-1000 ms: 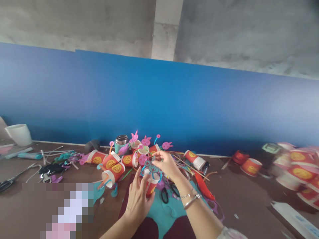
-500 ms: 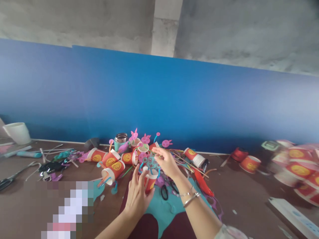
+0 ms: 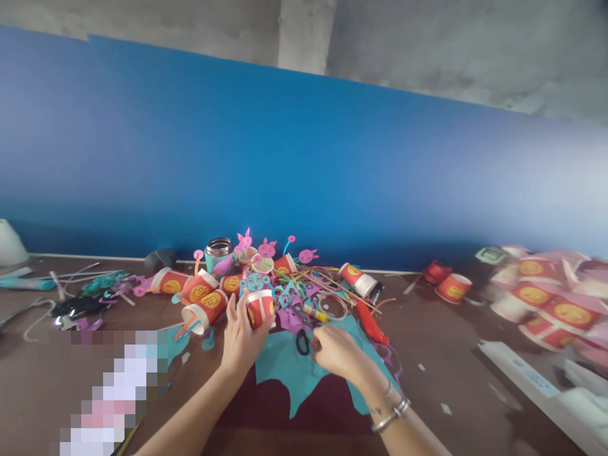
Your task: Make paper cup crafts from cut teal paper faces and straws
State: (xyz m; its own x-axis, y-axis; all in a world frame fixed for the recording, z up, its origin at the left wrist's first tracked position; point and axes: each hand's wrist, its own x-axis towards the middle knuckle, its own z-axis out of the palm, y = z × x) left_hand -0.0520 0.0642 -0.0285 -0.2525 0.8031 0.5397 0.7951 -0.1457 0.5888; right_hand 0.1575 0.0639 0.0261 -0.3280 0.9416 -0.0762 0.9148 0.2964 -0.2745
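In the head view my left hand (image 3: pixel 243 342) is closed around a red and white paper cup (image 3: pixel 261 308) with a yellow print. A blue paper cut-out face (image 3: pixel 255 283) stands above the cup's rim. My right hand (image 3: pixel 338 351) is lower and to the right, its fingers curled at the black-handled scissors (image 3: pixel 303 342). One handle loop shows beside the fingertips; the other is covered by the hand. Under the scissors lies a jagged sheet of turquoise paper (image 3: pixel 289 367). A yellow glue stick (image 3: pixel 315 313) rests just beyond the right hand.
Several decorated cups (image 3: pixel 204 312) lie left of centre, with pink cut-outs on straws behind. An open flask (image 3: pixel 218 253) stands among them. A red pouch-like item (image 3: pixel 372 322) and stacked cups (image 3: pixel 365 284) are right of centre. Far right are piled cups (image 3: pixel 532 294) and a white power strip (image 3: pixel 517 370).
My right hand has left the cut-out above the cup and come down to the scissors. The left hand now wraps the cup, which was more loosely held. The view has shifted slightly.
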